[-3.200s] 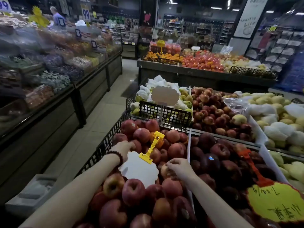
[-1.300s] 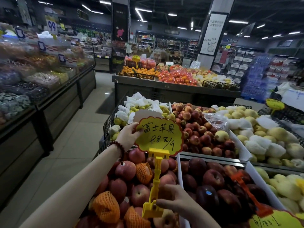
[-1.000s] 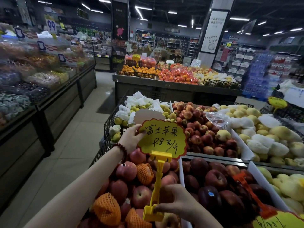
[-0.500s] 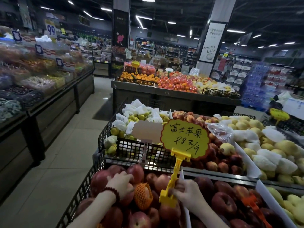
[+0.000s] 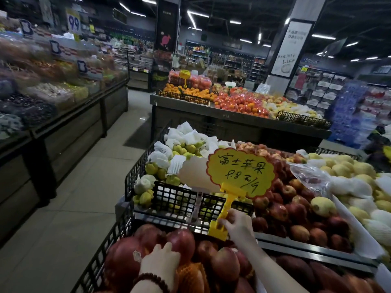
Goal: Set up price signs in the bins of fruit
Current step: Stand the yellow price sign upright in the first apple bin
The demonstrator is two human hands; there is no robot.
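Observation:
A yellow price sign point(image 5: 241, 172) with handwritten black characters stands upright on a yellow plastic clip stem point(image 5: 225, 210). My right hand point(image 5: 237, 226) grips the base of that stem at the far edge of the black apple bin point(image 5: 99, 259). My left hand point(image 5: 160, 261), with a bead bracelet at the wrist, rests on a red apple point(image 5: 182, 240) in the same bin. Behind the yellow sign, a blank pale sign point(image 5: 194, 176) stands in the bin of green fruit point(image 5: 160, 193).
Bins of smaller red apples point(image 5: 283, 204), yellow pears point(image 5: 347, 172) in foam nets and dark red apples point(image 5: 317, 273) lie to the right. A produce table point(image 5: 232, 121) with oranges stands beyond. An aisle floor point(image 5: 69, 199) and display counters point(image 5: 63, 132) run along the left.
My left hand let go of the sign face and dropped onto the apples. My right hand carried the sign upright toward the far edge of the apple bin. The view tilted up.

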